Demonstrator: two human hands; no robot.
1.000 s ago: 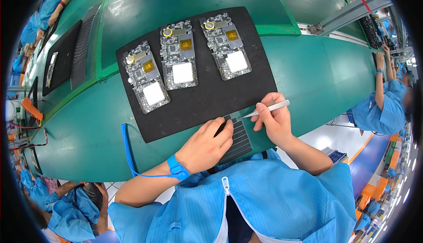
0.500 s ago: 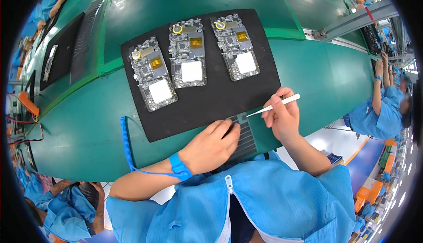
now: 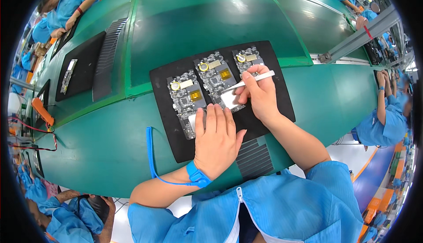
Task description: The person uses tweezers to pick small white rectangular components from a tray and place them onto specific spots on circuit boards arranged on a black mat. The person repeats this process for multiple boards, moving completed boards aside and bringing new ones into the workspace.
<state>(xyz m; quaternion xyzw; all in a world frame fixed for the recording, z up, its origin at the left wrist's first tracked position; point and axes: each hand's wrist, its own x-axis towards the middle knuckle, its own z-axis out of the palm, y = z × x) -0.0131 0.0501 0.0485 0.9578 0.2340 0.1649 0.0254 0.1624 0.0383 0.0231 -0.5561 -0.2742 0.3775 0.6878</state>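
Note:
Three dark circuit boards lie on a black mat (image 3: 273, 111). The left board (image 3: 184, 98), the middle board (image 3: 219, 69) and the right board (image 3: 251, 54) each carry a round yellow-rimmed part. My left hand (image 3: 216, 141) is palm down with its fingers stretched out, covering the lower end of the left board and reaching the edge of the middle one. White tweezers (image 3: 267, 74) are pinched in my right hand (image 3: 260, 95). Their tip is by the middle board, just above its white square (image 3: 229, 98). The right board's lower part is hidden behind my right hand.
A sheet of dark strips (image 3: 254, 160) lies at the green bench's near edge. A coiled blue cord (image 3: 150, 150) runs to my left wrist band (image 3: 198, 174). An orange-handled tool (image 3: 42, 111) stands at the left. A metal beam (image 3: 357, 36) crosses at upper right; co-workers sit around.
My left hand has left the strip sheet and now lies over the left board. The right hand has carried the tweezers up to the middle board. The whole view has shifted.

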